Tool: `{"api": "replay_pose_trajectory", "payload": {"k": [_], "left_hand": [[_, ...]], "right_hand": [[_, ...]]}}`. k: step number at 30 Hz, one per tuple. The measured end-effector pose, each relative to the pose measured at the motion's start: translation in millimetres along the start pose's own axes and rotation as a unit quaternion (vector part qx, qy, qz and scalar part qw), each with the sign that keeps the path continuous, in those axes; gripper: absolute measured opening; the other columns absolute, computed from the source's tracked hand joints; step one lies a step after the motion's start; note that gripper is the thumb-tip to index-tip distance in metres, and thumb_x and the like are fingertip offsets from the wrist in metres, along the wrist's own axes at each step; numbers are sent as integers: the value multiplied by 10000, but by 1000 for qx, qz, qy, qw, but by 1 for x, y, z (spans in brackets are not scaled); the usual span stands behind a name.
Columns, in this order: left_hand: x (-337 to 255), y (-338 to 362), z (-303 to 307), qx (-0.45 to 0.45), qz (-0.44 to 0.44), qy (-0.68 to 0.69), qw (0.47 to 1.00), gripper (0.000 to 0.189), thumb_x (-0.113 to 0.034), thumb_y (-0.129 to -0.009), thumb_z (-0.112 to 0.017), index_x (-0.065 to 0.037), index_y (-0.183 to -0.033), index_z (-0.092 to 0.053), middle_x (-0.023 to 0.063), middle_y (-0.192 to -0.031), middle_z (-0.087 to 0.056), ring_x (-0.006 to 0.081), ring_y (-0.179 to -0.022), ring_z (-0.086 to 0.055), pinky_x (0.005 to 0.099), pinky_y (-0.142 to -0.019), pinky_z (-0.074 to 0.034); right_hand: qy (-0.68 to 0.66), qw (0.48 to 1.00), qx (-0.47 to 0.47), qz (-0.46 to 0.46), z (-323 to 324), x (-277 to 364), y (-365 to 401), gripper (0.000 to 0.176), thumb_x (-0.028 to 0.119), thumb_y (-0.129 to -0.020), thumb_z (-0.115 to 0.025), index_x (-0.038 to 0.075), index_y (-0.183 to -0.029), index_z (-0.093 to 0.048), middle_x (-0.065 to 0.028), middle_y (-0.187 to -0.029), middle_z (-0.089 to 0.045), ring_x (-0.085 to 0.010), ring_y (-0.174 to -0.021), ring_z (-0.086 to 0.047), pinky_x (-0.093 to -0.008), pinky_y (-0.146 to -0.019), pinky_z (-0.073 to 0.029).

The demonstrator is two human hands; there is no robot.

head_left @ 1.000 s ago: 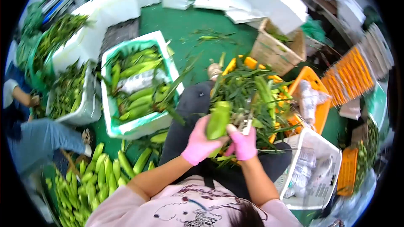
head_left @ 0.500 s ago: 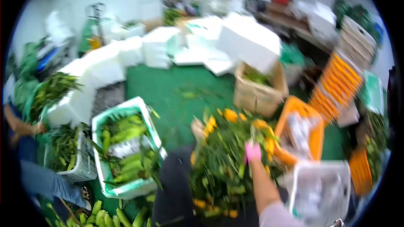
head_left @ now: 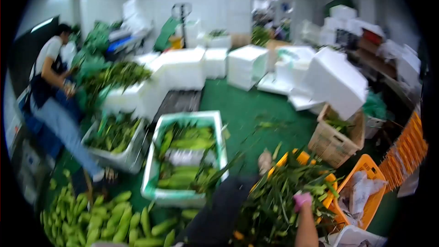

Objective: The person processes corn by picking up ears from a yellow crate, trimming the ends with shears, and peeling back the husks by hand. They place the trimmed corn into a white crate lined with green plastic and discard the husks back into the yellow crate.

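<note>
My right hand (head_left: 302, 201), in a pink glove, is over a heap of long green leaves and stalks (head_left: 279, 201) in front of me. Its fingers look closed, but blur and leaves hide what they hold. Parts of an orange basket (head_left: 329, 183) show around the heap. My left hand is out of view. To the left of my dark-clothed leg (head_left: 224, 203) stands a white foam box (head_left: 222, 144) with a green liner, holding light green stalks and a pale wrapped bundle (head_left: 190, 157).
Peeled green stalks (head_left: 109, 222) lie piled on the floor at lower left. Another person (head_left: 50, 75) sits by leafy greens at left. White foam boxes (head_left: 183, 68) line the back. A tan crate (head_left: 336, 139) and an orange basket with plastic bags (head_left: 372, 201) stand at right.
My view has swung left and up, so the room appears shifted right and the other person shows more fully. My right hand stays over the leafy heap, lower in view.
</note>
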State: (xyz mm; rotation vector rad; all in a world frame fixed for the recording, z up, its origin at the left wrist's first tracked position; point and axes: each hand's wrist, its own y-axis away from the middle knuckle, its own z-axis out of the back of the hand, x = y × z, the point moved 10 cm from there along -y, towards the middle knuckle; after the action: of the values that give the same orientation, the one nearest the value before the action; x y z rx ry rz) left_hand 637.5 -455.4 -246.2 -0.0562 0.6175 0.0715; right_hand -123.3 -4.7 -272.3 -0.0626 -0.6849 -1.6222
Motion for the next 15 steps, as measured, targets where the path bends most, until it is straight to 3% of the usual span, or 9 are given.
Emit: {"api": "replay_pose_trajectory", "payload": {"k": [1, 3, 4, 6, 8, 10, 12, 13, 15], "left_hand": [[27, 0, 33, -62, -12, -21, 998, 542, 14, -807, -608, -47, -1341, -540, 164, -1326, -560, 349, -1228, -544, 445, -1041, -432], [29, -4, 89, -168, -75, -50, 982, 565, 44, -786, -610, -46, -1340, -542, 172, -1348, -551, 362, -1250, -535, 453, -1068, -419], [14, -7, 109, -203, -118, -57, 970, 577, 58, -776, -612, -45, -1340, -544, 176, -1359, -547, 368, -1261, -530, 457, -1081, -413], [-91, -28, 102, -205, -256, -10, 945, 602, 87, -756, -615, -43, -1339, -546, 184, -1380, -538, 382, -1283, -520, 466, -1108, -400], [-210, -47, 66, -146, -356, 35, 922, 586, 80, -751, -643, -62, -1315, -566, 171, -1373, -549, 371, -1302, -508, 454, -1100, -412], [-291, -66, 3, -14, -457, 123, 881, 477, 44, -796, -638, -63, -1260, -606, 151, -1287, -612, 337, -1213, -578, 405, -1058, -447], [-341, -95, -91, 160, -413, 164, 881, 240, -60, -898, -590, -35, -1125, -663, 177, -1072, -694, 337, -1037, -667, 393, -933, -518], [-356, -105, -134, 202, -393, 142, 886, 221, -99, -907, -583, -40, -1099, -675, 187, -1046, -698, 351, -1022, -668, 406, -917, -521], [-351, -120, -215, 244, -388, 69, 886, 220, -159, -915, -574, -53, -1066, -696, 196, -1009, -704, 375, -994, -668, 429, -895, -525]], "right_hand": [[-153, 987, 35, -32, -14, -31, -33, 627, 216, -724, -775, -41, -1260, -577, -218, -1067, -702, -375, -798, -721, -481, -715, -591], [-260, 942, -46, 208, 36, -10, -31, 767, 194, -756, -764, 0, -1423, -438, -146, -1162, -667, -254, -1010, -656, -469, -785, -556], [-393, 896, -2, 205, 45, -20, -33, 772, 245, -793, -752, 41, -1454, -410, -103, -1239, -625, -221, -1113, -588, -488, -882, -492], [-581, 792, 58, 176, 97, 24, 53, 655, 376, -866, -709, 97, -1409, -471, -47, -1257, -606, -185, -1161, -549, -446, -996, -413], [-697, 600, 281, 273, 115, 89, 150, 404, 345, -965, -612, 111, -1293, -575, -41, -1178, -650, -221, -1144, -571, -464, -931, -502], [-674, 659, 252, 218, 86, 92, 215, 434, 378, -916, -680, 107, -1240, -581, -47, -1112, -654, -239, -1052, -616, -482, -869, -537], [-650, 712, 218, 153, 50, 85, 279, 473, 411, -867, -748, 103, -1188, -587, -54, -1046, -658, -256, -959, -662, -499, -807, -572], [-617, 725, 290, 99, 16, 87, 317, 271, 289, -915, -668, 91, -1084, -592, -143, -923, -681, -250, -797, -686, -395, -703, -599], [-554, 725, 406, 44, -49, 81, 368, 280, 283, -908, -669, 89, -1092, -589, -146, -935, -679, -254, -808, -685, -399, -708, -598]]}}
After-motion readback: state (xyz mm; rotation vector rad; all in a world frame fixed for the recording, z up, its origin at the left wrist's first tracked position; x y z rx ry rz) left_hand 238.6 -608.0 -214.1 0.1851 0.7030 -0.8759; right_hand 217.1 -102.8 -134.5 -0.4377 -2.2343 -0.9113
